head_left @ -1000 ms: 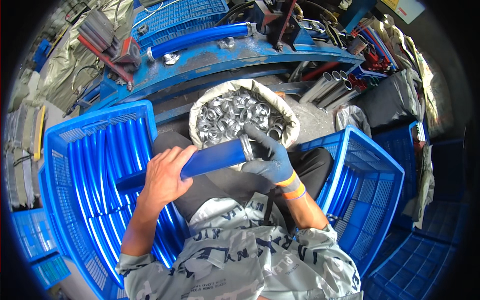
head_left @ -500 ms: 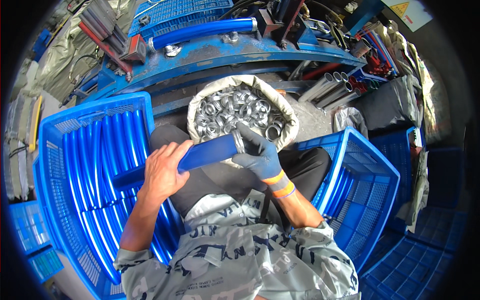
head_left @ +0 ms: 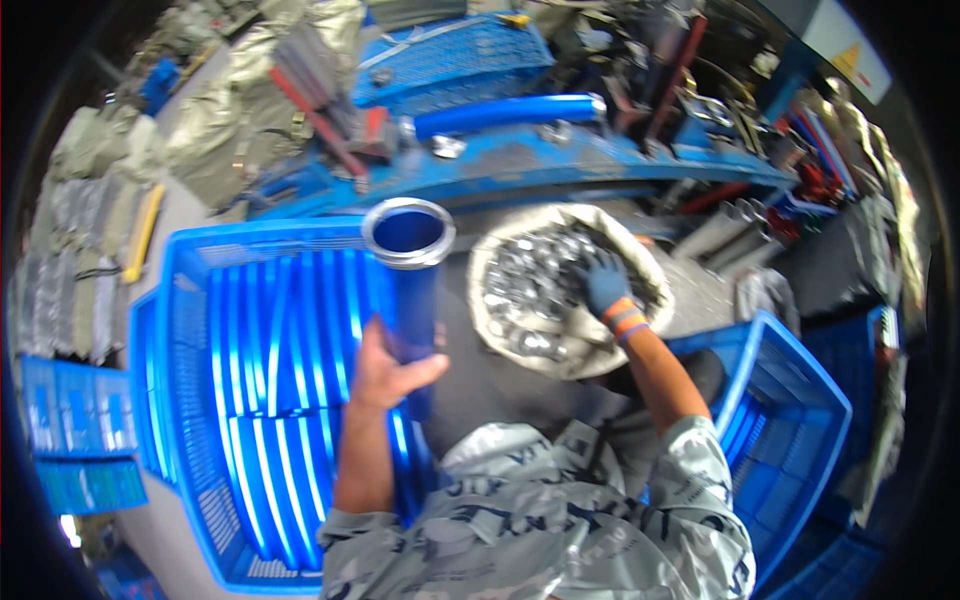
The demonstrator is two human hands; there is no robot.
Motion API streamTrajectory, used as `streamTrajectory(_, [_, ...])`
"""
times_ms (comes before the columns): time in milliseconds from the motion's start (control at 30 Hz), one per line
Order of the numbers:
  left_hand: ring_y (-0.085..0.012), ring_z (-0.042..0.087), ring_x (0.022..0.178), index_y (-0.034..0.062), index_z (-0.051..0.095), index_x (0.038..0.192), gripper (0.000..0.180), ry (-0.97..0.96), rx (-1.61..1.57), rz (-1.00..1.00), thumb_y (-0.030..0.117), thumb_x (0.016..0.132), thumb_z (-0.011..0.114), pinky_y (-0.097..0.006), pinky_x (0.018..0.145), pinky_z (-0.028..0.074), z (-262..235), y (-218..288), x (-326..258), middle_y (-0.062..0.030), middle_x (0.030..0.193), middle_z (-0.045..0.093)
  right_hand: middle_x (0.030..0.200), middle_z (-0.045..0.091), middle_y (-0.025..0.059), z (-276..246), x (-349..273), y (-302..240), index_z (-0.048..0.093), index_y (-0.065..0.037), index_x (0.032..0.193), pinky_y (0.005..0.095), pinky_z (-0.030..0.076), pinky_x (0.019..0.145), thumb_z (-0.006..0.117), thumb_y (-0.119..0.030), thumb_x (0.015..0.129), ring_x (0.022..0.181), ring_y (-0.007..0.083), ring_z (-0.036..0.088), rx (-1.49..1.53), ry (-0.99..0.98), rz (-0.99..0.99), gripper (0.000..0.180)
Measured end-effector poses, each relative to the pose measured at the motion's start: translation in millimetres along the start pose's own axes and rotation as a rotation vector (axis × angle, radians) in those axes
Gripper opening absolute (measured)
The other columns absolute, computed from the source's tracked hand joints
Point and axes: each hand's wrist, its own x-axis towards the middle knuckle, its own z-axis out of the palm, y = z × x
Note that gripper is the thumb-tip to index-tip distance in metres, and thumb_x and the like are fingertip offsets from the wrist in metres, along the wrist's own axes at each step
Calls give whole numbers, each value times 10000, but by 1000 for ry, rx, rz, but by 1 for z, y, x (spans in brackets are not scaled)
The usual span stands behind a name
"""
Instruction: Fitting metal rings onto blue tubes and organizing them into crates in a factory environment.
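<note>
Well, from far off I look down and see a big blue bench (head_left: 530, 153) running across the back. Nearer, on my left, is the left crate (head_left: 184, 380), with lots of long, shiny blue tubes (head_left: 290, 330) lying side by side in it. The right crate (head_left: 800, 432) is on the other side. Between the two sits a round, pale sack (head_left: 648, 275), its top wide open. One more tube (head_left: 505, 117) lies on the bench.

The held tube (head_left: 413, 310) is up between the left crate and the sack, with its open end on top. My left hand (head_left: 390, 372) is bare and wrapped around its lower part. My right hand (head_left: 605, 283) wears a blue-grey glove with orange at the wrist. It reaches into the sack, at the heap of shiny rings (head_left: 530, 270); I can't tell if it has hold of one. A silver ring (head_left: 408, 261) goes around the top of the held tube.
</note>
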Motion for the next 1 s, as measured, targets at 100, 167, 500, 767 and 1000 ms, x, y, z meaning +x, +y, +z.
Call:
streamTrajectory(100, [-184, 751, 1054, 10, 678, 1358, 654, -81, -5, 46, 73, 778, 975, -382, 969, 614, 1, -3, 2, -79, 1179, 762, 1569, 688, 144, 19, 4, 6, 876, -258, 1190, 650, 364, 1319, 725, -296, 991, 1504, 394, 575, -23, 8, 78, 253])
streamTrajectory(167, [-177, 746, 1041, 14, 663, 1355, 651, -90, -58, 153, 93, 791, 977, -377, 951, 613, -1, -3, 4, -73, 1153, 756, 1497, 736, 130, 20, 1, 9, 885, -245, 1096, 656, 370, 1313, 804, -333, 924, 1476, 380, 598, 38, 83, 88, 210])
streamTrajectory(500, [-275, 750, 1042, 77, 533, 1648, 979, -134, -182, 126, 61, 755, 935, -474, 1005, 600, 8, -7, 21, -141, 1120, 745, 1271, 804, 69, -111, -42, -62, 815, -38, 1280, 411, 629, 1033, 786, -411, 1121, 1146, 215, 767, 2247, 294, 527, 406])
streamTrajectory(767, [-275, 737, 1051, 46, 579, 1546, 720, 21, -437, 158, 148, 880, 833, -505, 990, 612, 11, -13, 19, -137, 1134, 729, 1655, 645, 198, -204, -34, -145, 689, -102, 1590, 435, 685, 1003, 544, -779, 1119, 1277, 323, 770, 2638, 384, 766, 836])
streamTrajectory(1000, [-283, 740, 1036, 112, 696, 1279, 492, 403, -726, 68, 583, 1170, 605, -456, 943, 633, -13, -29, 18, -126, 1117, 750, 1673, 602, 212, -250, -30, -152, 241, -155, 1839, 425, 731, 978, 714, -647, 1082, 1240, 365, 807, 2900, 135, 208, 1019])
